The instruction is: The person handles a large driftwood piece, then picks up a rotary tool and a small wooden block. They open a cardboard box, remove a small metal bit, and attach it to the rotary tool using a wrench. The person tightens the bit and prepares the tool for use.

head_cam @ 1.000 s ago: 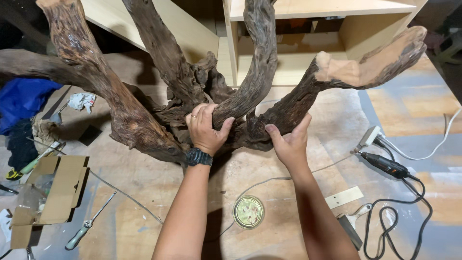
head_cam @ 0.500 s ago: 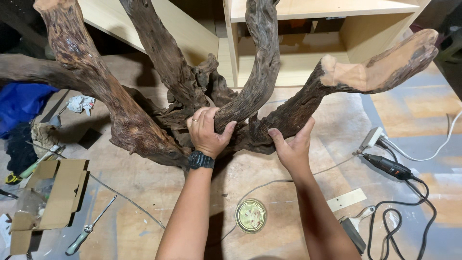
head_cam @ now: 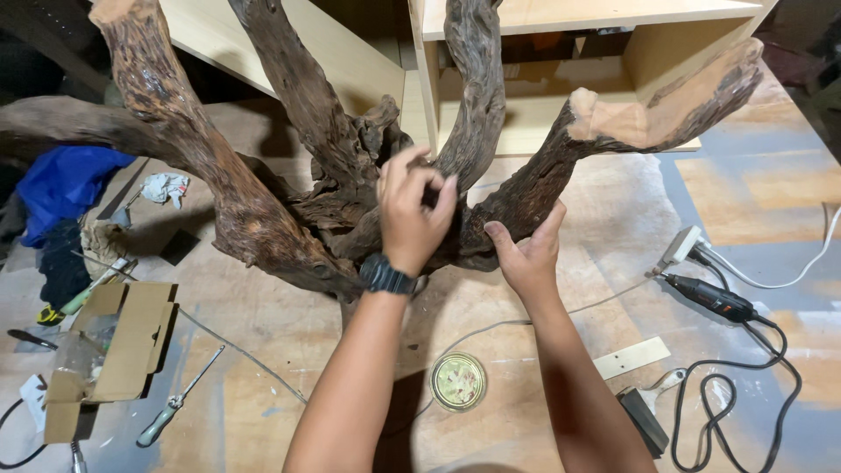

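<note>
A large dark piece of gnarled driftwood (head_cam: 263,201) with several thick upward branches stands on the wooden floor. My left hand (head_cam: 412,210), with a black watch on its wrist, is raised against the centre of the root mass, fingers curled near the middle branch (head_cam: 477,96). My right hand (head_cam: 526,250) presses its palm against the base of the right branch (head_cam: 648,114), whose cut end shows pale wood. Both hands touch the wood; whether the left hand pinches anything is hidden.
A small round tin (head_cam: 458,381) lies below my arms. At right lie a black rotary tool (head_cam: 714,300) with its cord and a pale wood strip (head_cam: 631,357). At left are a cardboard box (head_cam: 105,350), a screwdriver (head_cam: 180,398) and blue cloth (head_cam: 66,184). Pale cabinets (head_cam: 561,105) stand behind.
My left hand has lifted from a flat grip on the root centre and curled its fingers higher up. The right hand stays on the right branch base. The view has shifted slightly.
</note>
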